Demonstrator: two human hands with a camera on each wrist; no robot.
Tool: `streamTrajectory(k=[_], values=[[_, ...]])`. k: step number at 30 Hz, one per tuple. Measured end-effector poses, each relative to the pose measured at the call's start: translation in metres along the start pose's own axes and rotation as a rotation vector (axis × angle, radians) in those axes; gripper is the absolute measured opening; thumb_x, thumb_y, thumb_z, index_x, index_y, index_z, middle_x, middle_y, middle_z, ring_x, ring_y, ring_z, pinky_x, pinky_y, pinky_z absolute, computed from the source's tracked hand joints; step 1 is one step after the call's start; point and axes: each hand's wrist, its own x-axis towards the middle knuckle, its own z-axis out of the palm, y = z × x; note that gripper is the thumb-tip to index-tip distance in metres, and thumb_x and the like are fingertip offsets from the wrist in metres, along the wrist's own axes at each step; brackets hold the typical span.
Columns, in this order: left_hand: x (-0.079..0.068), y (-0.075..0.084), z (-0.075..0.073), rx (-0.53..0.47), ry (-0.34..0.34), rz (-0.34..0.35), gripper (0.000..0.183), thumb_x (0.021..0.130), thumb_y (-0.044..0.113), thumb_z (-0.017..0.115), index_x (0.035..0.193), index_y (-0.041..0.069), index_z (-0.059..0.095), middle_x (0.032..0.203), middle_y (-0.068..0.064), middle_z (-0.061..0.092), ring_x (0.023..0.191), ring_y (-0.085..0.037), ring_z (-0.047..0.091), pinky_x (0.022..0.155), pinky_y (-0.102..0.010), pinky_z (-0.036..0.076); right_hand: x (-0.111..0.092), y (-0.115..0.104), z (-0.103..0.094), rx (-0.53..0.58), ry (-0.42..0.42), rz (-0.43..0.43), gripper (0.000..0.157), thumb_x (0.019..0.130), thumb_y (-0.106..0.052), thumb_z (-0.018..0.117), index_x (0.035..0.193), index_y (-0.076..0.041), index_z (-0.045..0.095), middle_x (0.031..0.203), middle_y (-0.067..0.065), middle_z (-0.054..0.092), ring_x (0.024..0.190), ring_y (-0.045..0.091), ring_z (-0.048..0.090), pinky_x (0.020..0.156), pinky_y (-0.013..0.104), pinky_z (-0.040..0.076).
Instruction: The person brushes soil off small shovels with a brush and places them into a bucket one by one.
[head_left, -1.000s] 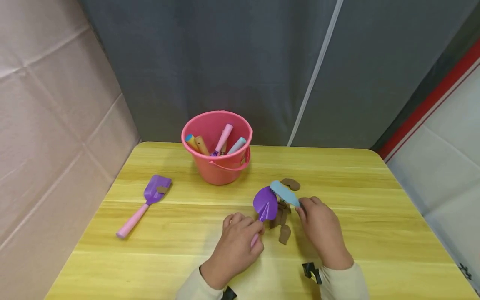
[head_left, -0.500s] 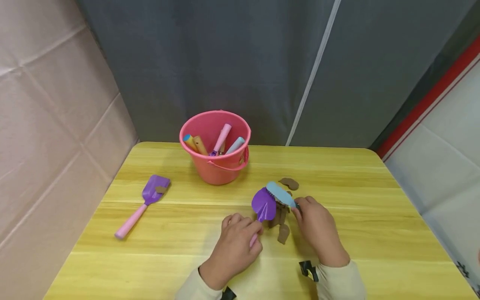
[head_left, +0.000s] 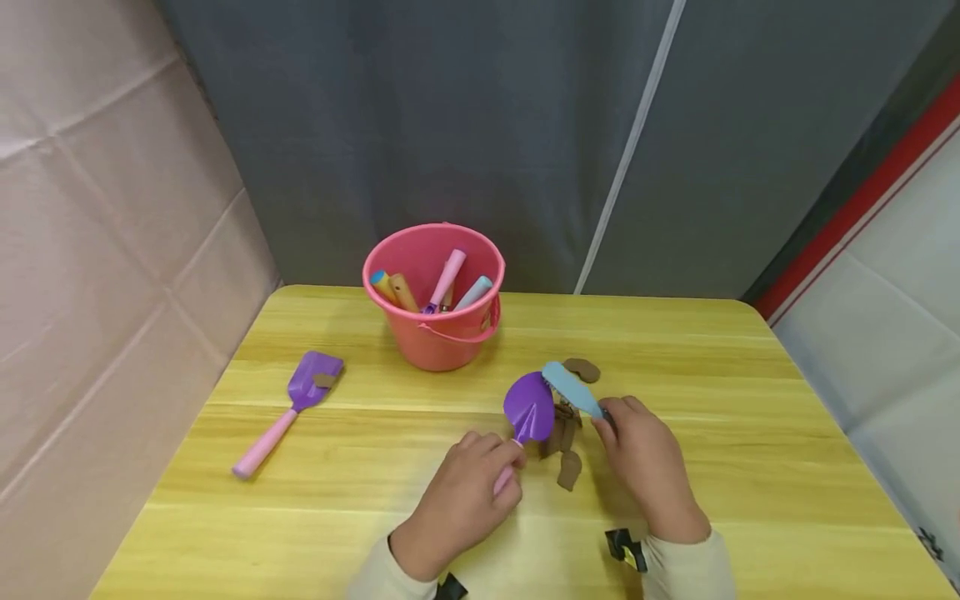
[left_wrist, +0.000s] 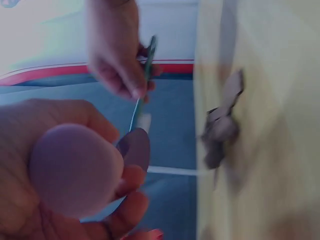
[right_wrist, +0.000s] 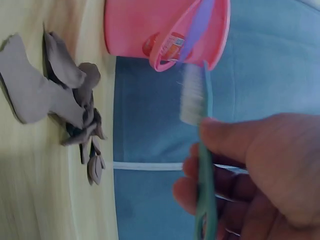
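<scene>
My left hand (head_left: 463, 496) grips the pink handle of a small purple toy shovel (head_left: 529, 408), its blade tilted up in the head view. The handle's rounded end (left_wrist: 75, 170) fills much of the left wrist view. In my right hand (head_left: 647, 458) is a light blue brush (head_left: 572, 389), pinched by its handle, with white bristles (right_wrist: 192, 97) toward the shovel blade. Brush head and blade edge overlap in the head view. Both tools are raised above the table, over a loose pile of flat brown clay-like pieces (right_wrist: 65, 97); part of the pile is hidden behind them.
A pink bucket (head_left: 438, 346) holding several tool handles stands at the back of the wooden table (head_left: 675, 350). To the left lies a second purple shovel (head_left: 306, 387) with a brown piece (head_left: 324, 380) on its blade. A grey curtain (head_left: 450, 125) hangs behind the table.
My left hand has shifted slightly down and left with the shovel. The brush has made small movements beside the blade. The bucket and the second shovel have stayed put.
</scene>
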Motion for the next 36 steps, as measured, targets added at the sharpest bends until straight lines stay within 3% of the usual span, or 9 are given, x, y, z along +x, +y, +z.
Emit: streamTrajectory(k=[3,9,13,17,20,25,30,36], values=[[0.008,-0.004,-0.024,-0.044,0.030,0.023,0.015,0.090,0.010,0.063,0.103,0.015,0.070,0.090,0.007,0.061,0.074,-0.007,0.052,0.066,-0.025,0.048,-0.001,0.005,-0.005,0.030,0.044,0.033,0.018,0.089,-0.006,0.072,0.104,0.003,0.068,0.091,0.014,0.066,0.069,0.025,0.060,0.061,0.046,0.050],[0.038,-0.018,-0.100,-0.021,0.081,-0.007,0.035,0.097,0.009,0.058,0.131,0.013,0.065,0.106,-0.001,0.059,0.075,-0.011,0.053,0.063,-0.026,0.049,-0.004,0.008,-0.007,0.058,0.046,0.049,0.019,0.089,-0.006,0.071,0.106,0.004,0.068,0.091,0.013,0.066,0.066,0.020,0.054,0.058,0.039,0.047],[0.069,-0.034,-0.147,0.029,0.100,-0.144,0.042,0.094,0.016,0.067,0.136,0.012,0.060,0.113,-0.006,0.063,0.086,-0.022,0.059,0.070,-0.037,0.054,-0.005,0.009,-0.006,0.060,0.041,0.048,0.019,0.089,-0.006,0.071,0.106,0.003,0.068,0.091,0.012,0.065,0.065,0.019,0.052,0.058,0.037,0.045],[0.100,-0.054,-0.172,0.056,0.183,-0.276,0.033,0.087,0.023,0.077,0.113,0.005,0.067,0.101,-0.009,0.065,0.082,-0.027,0.058,0.070,-0.042,0.055,-0.005,0.009,-0.005,0.063,0.041,0.046,0.019,0.089,-0.006,0.071,0.106,0.003,0.068,0.091,0.013,0.065,0.065,0.019,0.051,0.058,0.037,0.044],[0.118,-0.066,-0.177,0.063,0.220,-0.303,0.031,0.086,0.023,0.078,0.105,0.002,0.066,0.096,-0.011,0.062,0.083,-0.028,0.057,0.073,-0.044,0.056,-0.006,0.009,-0.004,0.065,0.041,0.046,0.019,0.089,-0.006,0.071,0.105,0.003,0.068,0.090,0.012,0.064,0.065,0.019,0.051,0.058,0.037,0.044],[0.132,-0.079,-0.167,0.025,0.197,-0.337,0.043,0.089,0.016,0.073,0.128,0.005,0.057,0.103,-0.011,0.059,0.088,-0.027,0.056,0.077,-0.043,0.056,-0.008,0.010,-0.003,0.061,0.031,0.061,0.019,0.089,-0.007,0.071,0.105,0.003,0.068,0.089,0.011,0.064,0.064,0.019,0.051,0.058,0.036,0.044],[0.137,-0.091,-0.149,0.027,0.157,-0.343,0.053,0.088,0.013,0.074,0.135,0.003,0.053,0.110,-0.013,0.057,0.093,-0.028,0.054,0.080,-0.043,0.055,-0.008,0.010,-0.001,0.067,0.024,0.071,0.019,0.090,-0.008,0.071,0.106,0.003,0.068,0.090,0.012,0.064,0.064,0.019,0.051,0.058,0.036,0.044],[0.134,-0.107,-0.133,0.150,0.109,-0.335,0.044,0.091,0.017,0.069,0.130,-0.001,0.059,0.109,-0.017,0.063,0.095,-0.032,0.056,0.088,-0.047,0.050,-0.007,0.008,-0.001,0.072,0.025,0.062,0.019,0.090,-0.007,0.071,0.106,0.002,0.069,0.091,0.011,0.065,0.064,0.018,0.050,0.057,0.036,0.044]])
